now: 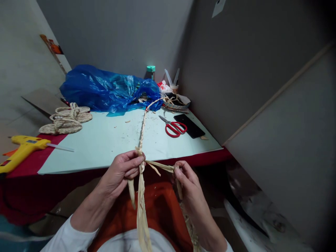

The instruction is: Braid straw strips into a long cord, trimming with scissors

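A thin braid (143, 126) of pale dried fibre runs from the back of the table toward me. My left hand (121, 173) pinches the braid's near end at the table's front edge. Loose flat strips (141, 206) hang from that point down over my lap. My right hand (187, 180) holds one strip, pulled sideways to the right from the braid end. Both hands are just in front of the light blue board (110, 140) that covers the table.
Red-handled scissors (174, 127) and a black phone (189, 126) lie at the right of the board. A yellow glue gun (22, 148) lies at the left, coiled braid mats (67, 120) behind it. A blue plastic bag (105, 89) fills the back. Grey walls close the right side.
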### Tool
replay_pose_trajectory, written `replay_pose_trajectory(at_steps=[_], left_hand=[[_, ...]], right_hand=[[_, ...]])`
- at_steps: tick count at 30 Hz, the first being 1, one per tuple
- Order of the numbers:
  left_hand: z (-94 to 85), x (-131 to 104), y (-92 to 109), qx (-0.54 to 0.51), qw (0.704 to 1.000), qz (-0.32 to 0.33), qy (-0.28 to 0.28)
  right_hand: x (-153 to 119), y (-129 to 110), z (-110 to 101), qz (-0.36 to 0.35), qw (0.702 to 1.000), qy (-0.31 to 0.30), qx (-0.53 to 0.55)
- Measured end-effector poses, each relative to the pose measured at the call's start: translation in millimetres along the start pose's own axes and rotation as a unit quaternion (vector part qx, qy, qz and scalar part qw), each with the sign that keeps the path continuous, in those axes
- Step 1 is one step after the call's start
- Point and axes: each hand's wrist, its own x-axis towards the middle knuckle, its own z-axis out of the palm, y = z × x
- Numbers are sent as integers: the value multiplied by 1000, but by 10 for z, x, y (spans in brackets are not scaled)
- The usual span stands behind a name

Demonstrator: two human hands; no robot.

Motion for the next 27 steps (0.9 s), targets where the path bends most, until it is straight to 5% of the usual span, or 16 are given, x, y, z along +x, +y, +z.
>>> replay_pose_trajectory(at_steps=[8,13,16,19,22,25,27], left_hand=[[5,5,-16,-8,1000,2,11],[-1,-24,34,-18,999,-5,38],[-6,-39,64,-26,999,0,42],[-2,-40,63,-16,1000,9,25],[11,-23,20,-2,1000,9,0],[27,-7,-27,9,1000,9,-8],[34,-10,-37,15,1000,10,-6]], right_hand=[[28,35,-64,-18,984,149,91],[49,-16,-577,-55,953,288,75],[28,54,-1077,-57,953,285,-84],[4,110,-1350,-59,906,157,-389],[-12,0,-1084,-138,863,62,-483],[-6,-253,-427,-207,881,-20,-425],[28,-385,1,-256,863,-68,-429]])
